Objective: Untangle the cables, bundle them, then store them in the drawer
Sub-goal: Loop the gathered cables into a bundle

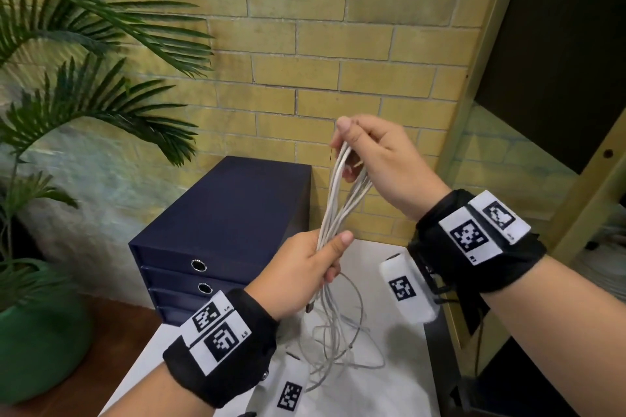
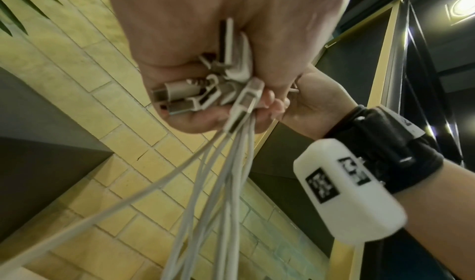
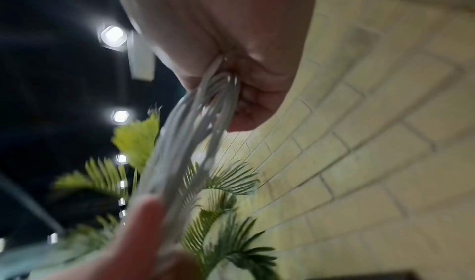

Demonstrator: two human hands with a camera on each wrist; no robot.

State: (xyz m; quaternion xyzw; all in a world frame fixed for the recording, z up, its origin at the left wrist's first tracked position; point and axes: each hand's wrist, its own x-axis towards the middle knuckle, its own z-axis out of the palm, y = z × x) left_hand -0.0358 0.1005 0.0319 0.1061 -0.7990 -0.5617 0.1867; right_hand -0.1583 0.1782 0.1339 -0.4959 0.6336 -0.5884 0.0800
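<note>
Head view: high, angled forward and down, mid range; takes in both hands, the white surface (image 1: pixel 399 382), the navy drawer unit (image 1: pixel 230 220) and the brick wall (image 1: pixel 338 44).

Left wrist view: very close under the left hand (image 2: pixel 218 46), aimed up along it; the right hand (image 2: pixel 318 97) sits behind, wall beyond.

Right wrist view: very close under the right hand (image 3: pixel 231 50), tilted up to ceiling lights (image 3: pixel 113 36), blurred.

Shared by all three: the white cables (image 1: pixel 335 203) and the brick wall. The palm plant (image 1: pixel 84 44) shows in the head view and both wrist views.
</note>
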